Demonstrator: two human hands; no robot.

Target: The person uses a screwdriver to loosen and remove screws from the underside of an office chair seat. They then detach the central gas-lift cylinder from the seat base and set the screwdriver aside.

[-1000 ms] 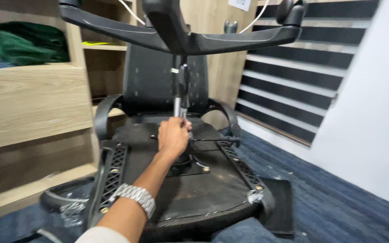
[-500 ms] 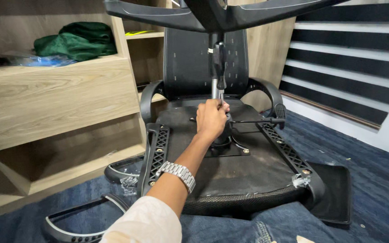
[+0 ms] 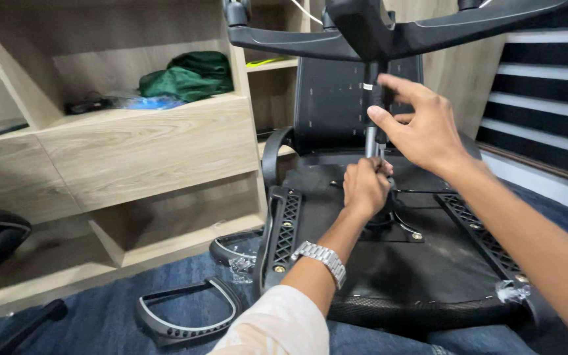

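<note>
Star base (image 3: 376, 29) blocks above gas cylinder (image 3: 370, 138); wooden shelving (image 3: 146, 151) crowds left; open seat underside (image 3: 428, 256) near-right.

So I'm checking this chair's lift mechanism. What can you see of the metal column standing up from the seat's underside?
The column is a slim post, black in its upper part and bare silver metal lower down, with a small pale band near the top. It stands upright between the overturned seat and the black star base above. The left hand grips its lower end, hiding the joint; the right hand curls open-fingered around the black part.
</note>
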